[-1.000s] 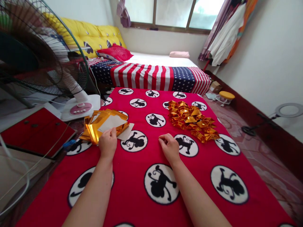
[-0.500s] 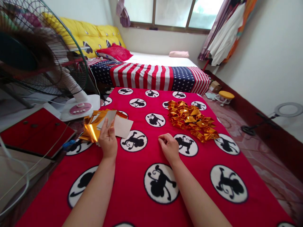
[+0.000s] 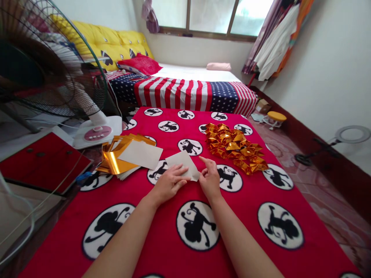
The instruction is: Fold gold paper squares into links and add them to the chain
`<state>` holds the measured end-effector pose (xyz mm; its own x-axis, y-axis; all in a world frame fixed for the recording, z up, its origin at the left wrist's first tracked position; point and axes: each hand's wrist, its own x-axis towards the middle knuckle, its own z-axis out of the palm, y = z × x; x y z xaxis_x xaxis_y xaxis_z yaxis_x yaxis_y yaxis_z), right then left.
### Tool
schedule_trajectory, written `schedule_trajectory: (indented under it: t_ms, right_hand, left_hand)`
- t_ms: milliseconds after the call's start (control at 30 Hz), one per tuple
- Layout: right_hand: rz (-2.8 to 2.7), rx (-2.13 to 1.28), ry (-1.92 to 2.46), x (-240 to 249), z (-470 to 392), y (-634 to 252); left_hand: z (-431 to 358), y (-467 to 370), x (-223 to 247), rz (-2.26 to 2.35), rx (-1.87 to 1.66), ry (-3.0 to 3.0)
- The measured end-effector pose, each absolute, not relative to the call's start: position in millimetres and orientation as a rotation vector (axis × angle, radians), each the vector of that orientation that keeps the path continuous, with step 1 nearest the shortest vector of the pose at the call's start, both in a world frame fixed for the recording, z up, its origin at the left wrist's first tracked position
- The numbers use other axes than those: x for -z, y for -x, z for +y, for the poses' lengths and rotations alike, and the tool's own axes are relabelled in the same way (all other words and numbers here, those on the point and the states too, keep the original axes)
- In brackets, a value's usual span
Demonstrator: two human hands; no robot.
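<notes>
A square sheet of paper (image 3: 180,157), pale side up, lies in front of me on the red patterned cloth (image 3: 162,239). My left hand (image 3: 171,182) rests on its near left part, fingers laid out flat over it. At the sheet's right corner, my right hand (image 3: 211,179) has the corner at its thumb, which looks pinched there, while the index finger points out past it. To the left is a pile of shiny gold paper sheets (image 3: 114,160), with a pale sheet (image 3: 142,154) on top. Folded gold paper pieces (image 3: 232,144) sit heaped at the right.
A standing fan (image 3: 97,133) is at the left beside a red panel (image 3: 43,162). Beyond the cloth is a bed with a striped, starred cover (image 3: 179,92). A yellow stool (image 3: 276,116) and a ring on a stand (image 3: 352,134) are on the right.
My left hand has moved right from the gold pile, bringing a sheet to the middle. My right hand, empty before, is now at that sheet's corner.
</notes>
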<state>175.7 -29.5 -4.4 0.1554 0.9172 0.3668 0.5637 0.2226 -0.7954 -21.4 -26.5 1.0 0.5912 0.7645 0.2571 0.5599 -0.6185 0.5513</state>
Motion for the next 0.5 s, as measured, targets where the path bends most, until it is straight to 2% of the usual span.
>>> schedule_trajectory:
  t_ms: [267, 500]
  right_hand:
    - [-1.814, -0.557, 1.251, 3, -43, -186]
    - [-1.831, -0.633, 1.155, -5, -48, -183]
  left_hand:
    - [-30, 30, -9, 0.873, -0.812, -2.123]
    - [-31, 31, -6, 1.01, -0.958, -1.841]
